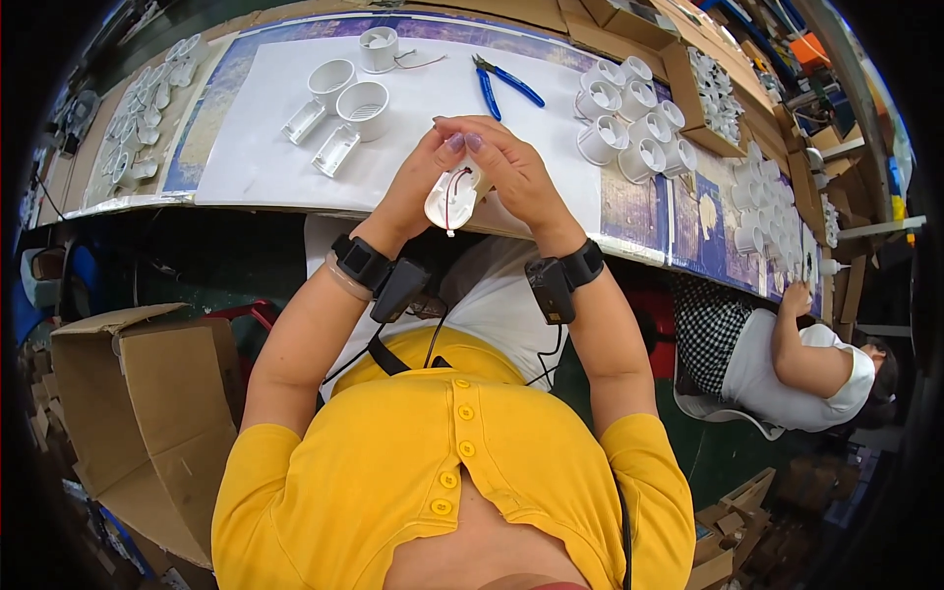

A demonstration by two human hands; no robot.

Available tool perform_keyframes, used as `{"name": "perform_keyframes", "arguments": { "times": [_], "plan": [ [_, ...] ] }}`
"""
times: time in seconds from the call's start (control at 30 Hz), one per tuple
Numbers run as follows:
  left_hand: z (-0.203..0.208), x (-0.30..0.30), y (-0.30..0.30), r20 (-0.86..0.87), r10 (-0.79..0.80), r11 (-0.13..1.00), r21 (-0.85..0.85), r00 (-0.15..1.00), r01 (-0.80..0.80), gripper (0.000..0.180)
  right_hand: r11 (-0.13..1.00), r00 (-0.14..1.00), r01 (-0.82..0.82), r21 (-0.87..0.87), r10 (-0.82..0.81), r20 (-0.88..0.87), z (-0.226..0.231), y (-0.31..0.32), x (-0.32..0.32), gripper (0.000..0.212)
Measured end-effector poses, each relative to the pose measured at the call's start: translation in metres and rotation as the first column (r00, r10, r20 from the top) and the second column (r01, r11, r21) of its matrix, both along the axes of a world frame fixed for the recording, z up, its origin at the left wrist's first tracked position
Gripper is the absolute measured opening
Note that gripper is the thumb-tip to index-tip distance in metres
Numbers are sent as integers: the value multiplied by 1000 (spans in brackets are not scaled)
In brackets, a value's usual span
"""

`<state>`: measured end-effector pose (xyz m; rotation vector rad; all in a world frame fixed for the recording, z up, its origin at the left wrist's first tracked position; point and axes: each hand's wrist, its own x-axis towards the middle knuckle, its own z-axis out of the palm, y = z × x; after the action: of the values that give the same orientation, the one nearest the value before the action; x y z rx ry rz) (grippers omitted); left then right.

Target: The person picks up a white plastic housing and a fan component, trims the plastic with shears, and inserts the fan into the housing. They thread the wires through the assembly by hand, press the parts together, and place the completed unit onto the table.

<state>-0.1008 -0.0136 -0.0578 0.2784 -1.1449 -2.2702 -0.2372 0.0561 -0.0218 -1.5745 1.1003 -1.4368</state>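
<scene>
Both my hands are closed round one white plastic housing (448, 208), held just over the table's near edge. Red and dark wires with a small white plug lie along its open face. My left hand (421, 175) grips it from the left, thumb on top. From the right, my right hand (513, 169) presses with its thumb beside the other thumb; the fingers overlap at the far side and hide that end of the part. Beyond my hands, blue-handled cutters (504, 83) lie spread on the white sheet (433, 84).
Two white cups with handles (363, 106) and a white cup with wires (379, 49) stand at the left. Many white cups (644, 116) crowd the right, near a cardboard box (700, 98). White parts (147, 108) line the far left. A co-worker (801, 359) sits at right.
</scene>
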Motion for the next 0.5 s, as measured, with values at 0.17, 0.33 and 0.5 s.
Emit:
{"name": "perform_keyframes", "arguments": {
  "times": [0.17, 0.33, 0.5],
  "plan": [
    [-5, 0, 1, -5, 52, 999, -4, 999, -52, 46, 1000, 1000, 16, -19, -16, -12, 2, 2, 3, 32],
    [-5, 1, 2, -8, 43, 999, -3, 999, -43, 45, 999, 999, 31, -30, -32, -11, 1, 2, 6, 32],
    [2, 0, 5, -17, 85, 996, -19, 996, -85, 43, 999, 999, -8, -34, 9, 31, 3, 2, 5, 31]
  ]
}}
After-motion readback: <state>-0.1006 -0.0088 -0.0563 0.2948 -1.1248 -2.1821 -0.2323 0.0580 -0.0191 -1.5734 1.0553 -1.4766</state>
